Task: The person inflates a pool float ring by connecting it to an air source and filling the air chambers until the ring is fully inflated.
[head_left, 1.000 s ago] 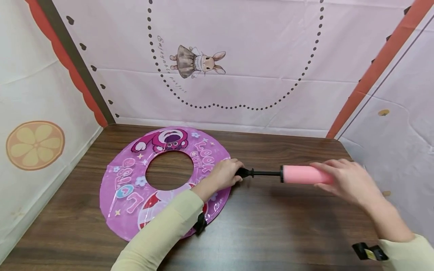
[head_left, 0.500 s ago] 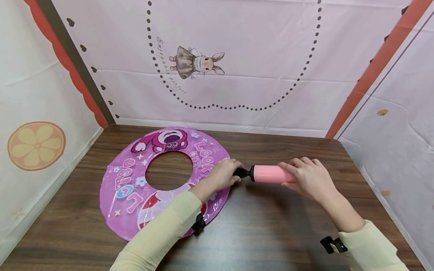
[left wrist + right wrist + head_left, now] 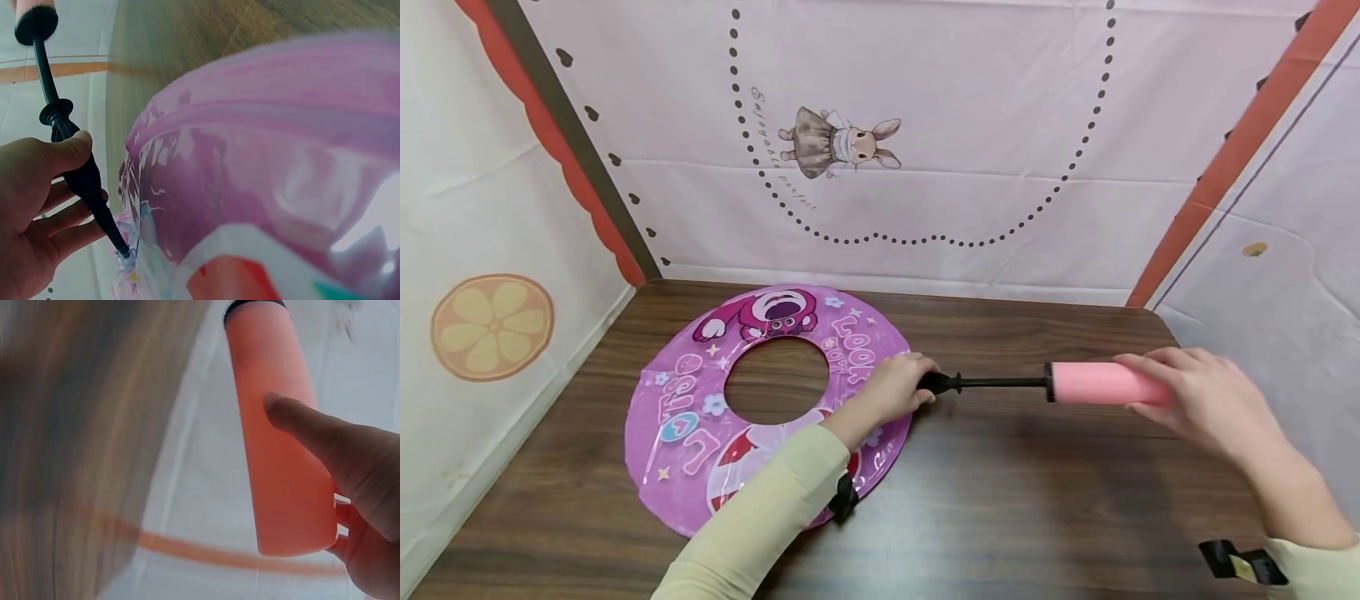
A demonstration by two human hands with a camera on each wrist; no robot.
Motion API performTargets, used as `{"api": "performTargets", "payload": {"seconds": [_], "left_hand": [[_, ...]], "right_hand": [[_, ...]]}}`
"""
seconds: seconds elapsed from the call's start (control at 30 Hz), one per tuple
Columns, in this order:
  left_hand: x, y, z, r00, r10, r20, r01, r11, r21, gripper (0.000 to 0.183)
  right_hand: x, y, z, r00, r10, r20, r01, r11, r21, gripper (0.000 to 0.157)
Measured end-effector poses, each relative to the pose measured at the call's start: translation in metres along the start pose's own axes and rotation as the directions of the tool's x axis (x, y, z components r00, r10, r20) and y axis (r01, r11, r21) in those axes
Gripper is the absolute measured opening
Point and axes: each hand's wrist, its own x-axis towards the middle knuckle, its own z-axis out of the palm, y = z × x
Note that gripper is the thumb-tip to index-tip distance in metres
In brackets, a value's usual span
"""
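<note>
- Pink barrel (image 3: 1086, 383) of the hand pump: my right hand (image 3: 1221, 408) grips its far end, thumb along one side and fingers curled behind.
- My left hand (image 3: 895, 387) pinches the pump's black handle (image 3: 80, 172) between thumb and fingers, the lower fingers partly spread.
- Between my hands runs a bare black rod (image 3: 1003, 382), joining handle and barrel in one line.
- From my left hand, the handle's narrow tip reaches the clear valve (image 3: 127, 258) at the edge of the purple swim ring (image 3: 658, 437).
- That ring lies on the wooden table (image 3: 1000, 517), to my left; my left sleeve (image 3: 760, 521) crosses it and hides part of its near side.
- Black straps (image 3: 844, 498) show at both cuffs; a printed cloth (image 3: 962, 92) hangs behind the table.
</note>
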Motion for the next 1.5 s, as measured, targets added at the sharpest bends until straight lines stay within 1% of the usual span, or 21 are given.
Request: {"api": "performTargets", "payload": {"seconds": [0.03, 0.13, 0.17, 0.23, 0.33, 0.4, 0.47, 0.63, 0.77, 0.87, 0.97, 1.07, 1.13, 1.3, 1.37, 1.43, 1.5], "left_hand": [[0.000, 0.000, 0.000, 1.000, -0.003, -0.001, 0.003, 1.000, 0.001, 0.039], [-0.001, -0.001, 0.000, 1.000, -0.013, -0.008, 0.013, 1.000, 0.008, 0.039], [-0.001, -0.001, 0.000, 1.000, -0.012, -0.010, 0.012, 1.000, 0.013, 0.039], [-0.001, -0.001, 0.000, 1.000, -0.002, -0.011, 0.002, 1.000, 0.031, 0.039], [-0.001, -0.001, 0.001, 0.999, 0.029, -0.017, -0.028, 0.997, 0.073, 0.040], [-0.001, 0.000, 0.001, 0.999, 0.043, -0.021, -0.041, 0.995, 0.093, 0.040], [-0.002, 0.000, 0.002, 0.998, 0.055, -0.034, -0.051, 0.992, 0.113, 0.039], [-0.004, -0.001, 0.003, 0.996, 0.069, -0.059, -0.062, 0.992, 0.113, 0.036], [-0.003, -0.002, 0.003, 0.997, 0.057, -0.056, -0.054, 0.997, 0.063, 0.036], [-0.002, -0.002, 0.002, 0.997, 0.048, -0.052, -0.046, 0.998, 0.038, 0.036], [-0.001, -0.003, 0.002, 0.998, 0.042, -0.045, -0.041, 0.999, 0.033, 0.036], [0.000, -0.003, 0.002, 0.998, 0.042, -0.041, -0.041, 0.999, 0.031, 0.037], [0.000, -0.003, 0.002, 0.998, 0.043, -0.038, -0.042, 0.999, 0.031, 0.037], [0.000, -0.003, 0.001, 1.000, 0.019, -0.019, -0.019, 1.000, 0.011, 0.038], [0.000, -0.003, 0.000, 1.000, 0.006, -0.012, -0.006, 1.000, 0.000, 0.039], [-0.001, -0.004, 0.000, 1.000, -0.001, -0.009, 0.000, 1.000, -0.005, 0.039], [-0.002, -0.004, -0.001, 1.000, 0.001, -0.011, -0.001, 1.000, -0.006, 0.039]], "right_hand": [[-0.003, 0.004, -0.003, 1.000, 0.009, 0.000, -0.009, 1.000, -0.003, 0.070], [-0.004, 0.007, -0.003, 1.000, 0.009, -0.002, -0.009, 1.000, -0.011, 0.072], [-0.002, 0.005, 0.000, 1.000, -0.004, -0.009, 0.004, 1.000, -0.005, 0.077], [0.004, -0.005, 0.009, 0.999, -0.032, -0.014, 0.032, 0.999, 0.008, 0.072], [0.017, -0.027, 0.024, 0.998, -0.063, -0.010, 0.063, 0.998, 0.019, 0.071], [0.026, -0.041, 0.032, 0.997, -0.074, -0.003, 0.074, 0.997, 0.004, 0.062], [0.033, -0.051, 0.038, 0.997, -0.079, 0.001, 0.079, 0.997, -0.012, 0.059], [0.044, -0.068, 0.051, 0.996, -0.095, 0.002, 0.095, 0.995, -0.039, 0.058], [0.045, -0.070, 0.052, 0.996, -0.088, 0.006, 0.088, 0.995, -0.043, 0.057], [0.042, -0.066, 0.048, 0.996, -0.082, 0.017, 0.083, 0.996, -0.045, 0.058], [0.036, -0.058, 0.042, 0.996, -0.079, 0.036, 0.080, 0.996, -0.037, 0.058], [0.027, -0.047, 0.035, 0.997, -0.061, 0.041, 0.062, 0.998, -0.023, 0.067], [0.021, -0.038, 0.030, 0.998, -0.052, 0.035, 0.052, 0.999, -0.015, 0.074], [0.001, -0.007, 0.011, 1.000, -0.024, -0.005, 0.024, 1.000, 0.003, 0.075], [-0.006, 0.004, 0.003, 1.000, -0.005, -0.012, 0.005, 1.000, -0.003, 0.078], [-0.011, 0.010, -0.002, 1.000, 0.014, -0.006, -0.014, 1.000, -0.014, 0.078], [-0.010, 0.010, -0.002, 1.000, 0.010, -0.012, -0.010, 1.000, -0.016, 0.078]]}}
